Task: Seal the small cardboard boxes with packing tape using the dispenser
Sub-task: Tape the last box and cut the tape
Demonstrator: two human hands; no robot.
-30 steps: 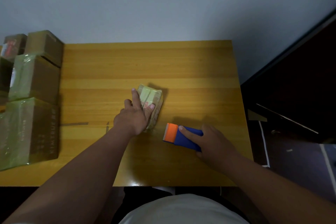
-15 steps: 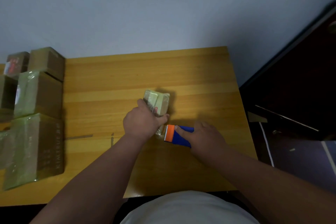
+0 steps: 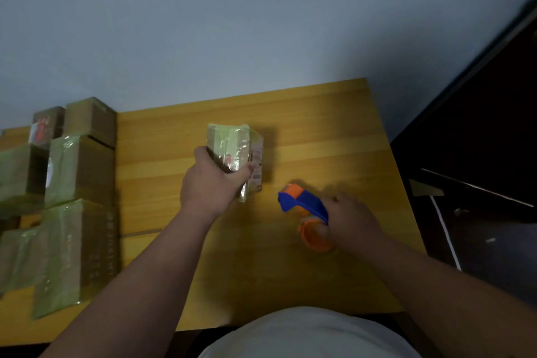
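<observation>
A small cardboard box [image 3: 236,151], wrapped in glossy greenish tape, is held tilted above the middle of the wooden table [image 3: 319,131]. My left hand [image 3: 210,186] grips its near end from below. To the right, my right hand [image 3: 353,221] holds the blue and orange tape dispenser [image 3: 305,206] lifted off the table, its blue nose pointing left toward the box. The orange tape roll [image 3: 315,237] hangs under the hand. A short gap separates the dispenser from the box.
Several taped cardboard boxes [image 3: 78,171] are stacked along the table's left side, the nearest one [image 3: 72,253] large. A pale wall rises behind the table. Dark floor and a dark cabinet [image 3: 479,154] lie past the table's right edge.
My left hand has lifted the box off the table and tilted it up. My right hand has raised the dispenser and pulled it away to the right.
</observation>
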